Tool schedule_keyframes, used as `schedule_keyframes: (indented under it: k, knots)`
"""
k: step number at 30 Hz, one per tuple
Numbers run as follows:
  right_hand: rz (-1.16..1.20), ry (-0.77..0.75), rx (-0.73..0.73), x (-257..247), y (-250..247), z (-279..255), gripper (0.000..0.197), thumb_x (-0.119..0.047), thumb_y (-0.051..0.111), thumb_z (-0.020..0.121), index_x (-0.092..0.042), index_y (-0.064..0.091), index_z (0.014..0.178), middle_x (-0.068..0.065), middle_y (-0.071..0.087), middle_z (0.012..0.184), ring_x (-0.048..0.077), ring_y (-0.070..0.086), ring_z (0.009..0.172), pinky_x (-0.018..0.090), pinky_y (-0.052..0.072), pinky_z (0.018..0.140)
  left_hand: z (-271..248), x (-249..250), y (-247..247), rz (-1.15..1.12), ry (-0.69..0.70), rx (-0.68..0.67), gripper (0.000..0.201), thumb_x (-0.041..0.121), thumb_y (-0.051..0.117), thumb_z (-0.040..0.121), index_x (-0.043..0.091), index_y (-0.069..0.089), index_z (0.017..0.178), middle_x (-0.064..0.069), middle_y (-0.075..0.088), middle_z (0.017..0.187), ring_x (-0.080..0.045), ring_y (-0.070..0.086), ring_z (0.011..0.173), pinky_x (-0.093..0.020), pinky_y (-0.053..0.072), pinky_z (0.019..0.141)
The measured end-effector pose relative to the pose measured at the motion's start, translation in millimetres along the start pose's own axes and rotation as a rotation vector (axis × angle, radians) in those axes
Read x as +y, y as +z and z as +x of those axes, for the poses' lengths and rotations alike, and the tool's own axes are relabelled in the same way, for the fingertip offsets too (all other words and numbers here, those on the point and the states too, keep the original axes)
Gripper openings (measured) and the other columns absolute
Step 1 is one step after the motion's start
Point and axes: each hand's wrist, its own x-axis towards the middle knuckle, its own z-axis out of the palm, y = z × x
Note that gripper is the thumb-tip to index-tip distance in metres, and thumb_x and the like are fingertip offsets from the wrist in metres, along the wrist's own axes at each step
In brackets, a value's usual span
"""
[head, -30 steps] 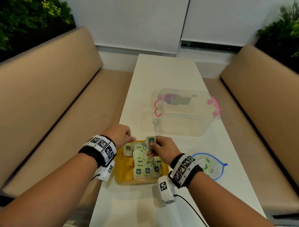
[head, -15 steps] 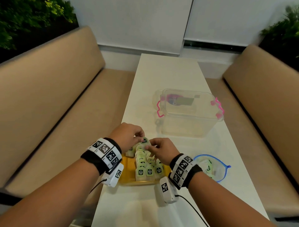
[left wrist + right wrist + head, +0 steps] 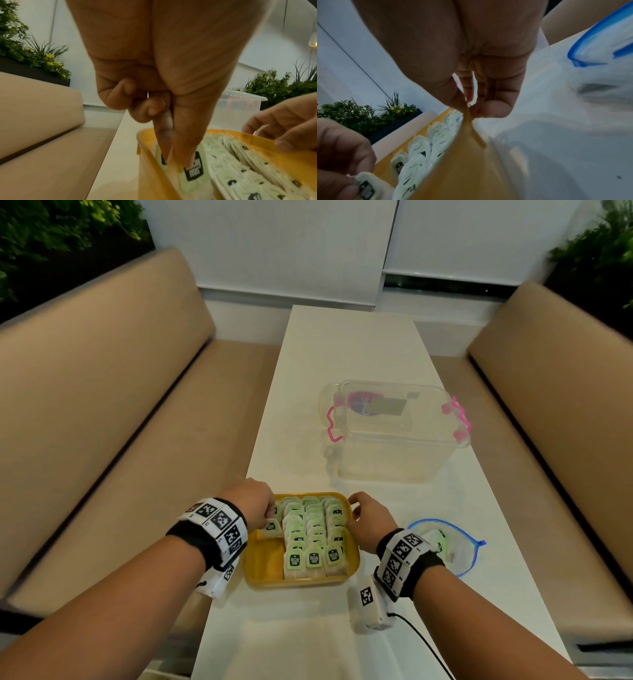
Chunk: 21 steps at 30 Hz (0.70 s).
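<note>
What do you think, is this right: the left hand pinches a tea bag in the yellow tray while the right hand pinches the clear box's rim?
Not quite: the right hand pinches the rim of the yellow tray, not the clear box, which stands apart; the right wrist view shows it. The left hand does pinch a tea bag in the tray.

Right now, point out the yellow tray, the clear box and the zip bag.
yellow tray [image 3: 265,561]: head view, bare left floor.
clear box [image 3: 390,463]: head view, front wall.
zip bag [image 3: 457,553]: head view, clear side.
</note>
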Motion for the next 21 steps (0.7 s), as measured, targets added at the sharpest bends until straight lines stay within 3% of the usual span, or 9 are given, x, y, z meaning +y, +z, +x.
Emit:
schedule_keyframes:
  k: [5, 11, 14, 17, 21]
  knots:
    - [0.041, -0.009, -0.015, -0.4, -0.1, -4.3, 0.033, -0.024, 0.056, 0.093, -0.019, 0.048, 0.124, -0.006, 0.057, 0.082, 0.021, 0.066, 0.072, 0.039, 0.06, 0.064, 13.2, 5.8, -0.1, 0.017, -0.079, 0.049, 0.016, 0.014, 0.063, 0.086, 0.027, 0.073, 0.09, 0.005, 0.069, 0.101, -0.017, 0.064, 0.09, -0.028, 0.053, 0.078]
    - [0.079, -0.01, -0.028, 0.8, -1.9, -5.2, 0.039, -0.022, 0.056, 0.092, -0.019, 0.046, 0.129, -0.006, 0.058, 0.081, 0.018, 0.064, 0.07, 0.037, 0.06, 0.065, 21.0, 8.5, 0.0, 0.029, -0.146, 0.049, 0.014, 0.017, 0.065, 0.087, 0.028, 0.072, 0.092, 0.001, 0.068, 0.104, -0.02, 0.065, 0.092, -0.031, 0.055, 0.08]
    - [0.089, -0.047, 0.017, 6.1, -10.4, -6.7, 0.04, -0.031, 0.059, 0.093, -0.018, 0.046, 0.129, -0.01, 0.057, 0.081, 0.015, 0.06, 0.075, 0.031, 0.053, 0.069, 20.3, 13.0, -4.5, 0.049, -0.163, 0.051, 0.012, 0.025, 0.07, 0.086, 0.025, 0.071, 0.098, 0.001, 0.069, 0.103, -0.019, 0.065, 0.091, -0.033, 0.056, 0.081]
    - [0.085, -0.07, 0.083, 17.2, -27.0, -9.8, 0.033, -0.032, 0.054, 0.096, -0.018, 0.05, 0.126, -0.009, 0.057, 0.085, 0.01, 0.055, 0.073, 0.018, 0.041, 0.059, 17.4, 25.6, -16.3, 0.02, -0.143, 0.116, 0.018, 0.033, 0.066, 0.088, 0.024, 0.066, 0.104, 0.001, 0.067, 0.105, -0.019, 0.063, 0.093, -0.031, 0.055, 0.081]
    - [0.11, -0.074, 0.136, 43.1, -53.3, -11.9, 0.021, -0.02, 0.049, 0.096, -0.022, 0.057, 0.115, -0.002, 0.063, 0.097, 0.011, 0.057, 0.063, 0.021, 0.045, 0.057, 11.8, 69.9, -30.1, -0.144, 0.001, 0.219, 0.021, 0.045, 0.062, 0.087, 0.029, 0.064, 0.101, 0.009, 0.068, 0.098, -0.015, 0.061, 0.093, -0.032, 0.051, 0.084]
